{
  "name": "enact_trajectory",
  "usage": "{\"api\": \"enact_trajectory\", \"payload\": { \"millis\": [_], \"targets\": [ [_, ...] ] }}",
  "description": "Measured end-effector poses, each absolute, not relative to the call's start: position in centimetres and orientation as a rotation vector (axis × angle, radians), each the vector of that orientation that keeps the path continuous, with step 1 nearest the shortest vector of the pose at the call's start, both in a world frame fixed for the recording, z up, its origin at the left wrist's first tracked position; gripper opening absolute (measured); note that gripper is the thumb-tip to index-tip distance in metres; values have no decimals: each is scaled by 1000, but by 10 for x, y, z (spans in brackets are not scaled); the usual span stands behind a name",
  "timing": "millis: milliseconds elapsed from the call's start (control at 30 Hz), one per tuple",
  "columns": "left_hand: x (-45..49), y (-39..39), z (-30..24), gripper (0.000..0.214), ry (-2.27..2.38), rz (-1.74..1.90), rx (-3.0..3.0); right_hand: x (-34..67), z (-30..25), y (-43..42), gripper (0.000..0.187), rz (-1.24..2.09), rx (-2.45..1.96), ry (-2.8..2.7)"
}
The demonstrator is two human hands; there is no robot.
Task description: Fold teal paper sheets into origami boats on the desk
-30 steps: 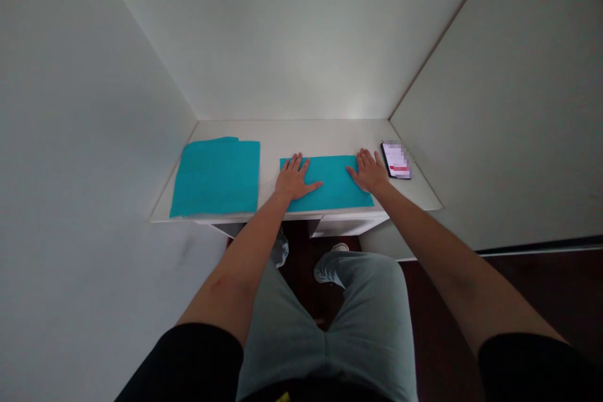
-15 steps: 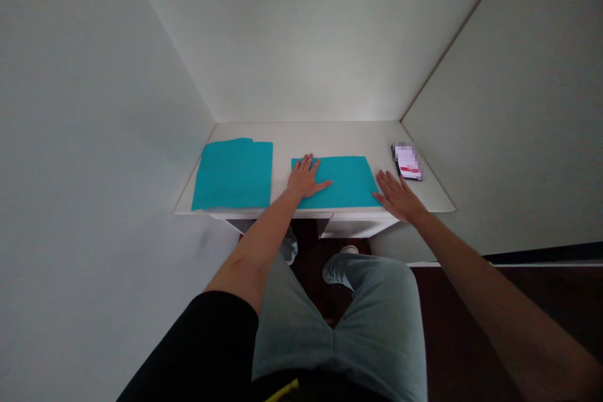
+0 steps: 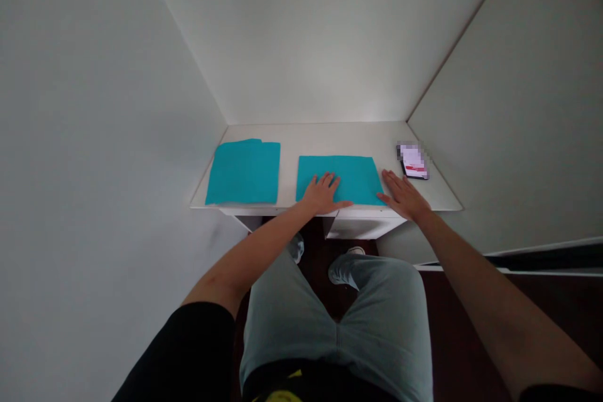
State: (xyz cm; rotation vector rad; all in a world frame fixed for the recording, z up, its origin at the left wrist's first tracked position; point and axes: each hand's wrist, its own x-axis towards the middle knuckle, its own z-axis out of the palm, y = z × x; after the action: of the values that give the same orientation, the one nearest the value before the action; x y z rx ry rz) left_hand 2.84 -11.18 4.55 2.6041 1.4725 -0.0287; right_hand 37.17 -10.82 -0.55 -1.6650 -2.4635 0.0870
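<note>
A flat turquoise sheet (image 3: pixel 355 176), of fabric or paper, lies near the front edge of the white desk. My left hand (image 3: pixel 324 195) rests palm down on its lower middle part, fingers spread. At the sheet's right edge, my right hand (image 3: pixel 403 195) lies flat on the desk with fingers stretched out, its thumb touching or close to the sheet's corner. A larger turquoise stack (image 3: pixel 244 173) sits on the left side of the desk, its top edges slightly uneven. Neither hand grips anything.
The white desk (image 3: pixel 330 138) stands against a wall, with walls close on both sides. A phone with a lit screen (image 3: pixel 414 162) lies at the right. Below the front edge is a drawer (image 3: pixel 362 227), above my legs.
My left hand has slid from the sheet's upper left corner down and right toward its front edge. My right hand stays by the right edge. The view has shifted slightly.
</note>
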Motion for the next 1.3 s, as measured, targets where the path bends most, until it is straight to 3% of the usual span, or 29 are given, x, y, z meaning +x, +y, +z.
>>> {"api": "enact_trajectory", "payload": {
  "millis": [133, 300, 500, 633, 833, 1000, 1167, 1300],
  "targets": [
    [21, -161, 36, 93, 1430, -20, 2735, 374, -6, -107, 85, 106, -1681, -2431],
    [-10, -177, 73, 40, 1452, 20, 2533, 375, -7, -103, 85, 133, -1682, -2392],
    [-109, -132, 156, 52, 1514, 635, 1982, 375, -6, -104, 82, 150, -1640, -2317],
    [-179, -102, 162, 50, 1646, 886, 1545, 374, -7, -105, 82, 130, -1628, -2323],
    [-231, -86, 115, 48, 2108, 689, 1521, 378, -12, -101, 84, 80, -1633, -2356],
    [-229, -95, 84, 82, 2529, 375, 1704, 379, -11, -102, 84, 81, -1651, -2362],
    [-198, -116, 57, 83, 2154, 228, 2286, 377, -9, -104, 82, 94, -1661, -2371],
    [-185, -126, 38, 82, 1956, 22, 2296, 379, -12, -103, 84, 86, -1645, -2361]
  ]
}}
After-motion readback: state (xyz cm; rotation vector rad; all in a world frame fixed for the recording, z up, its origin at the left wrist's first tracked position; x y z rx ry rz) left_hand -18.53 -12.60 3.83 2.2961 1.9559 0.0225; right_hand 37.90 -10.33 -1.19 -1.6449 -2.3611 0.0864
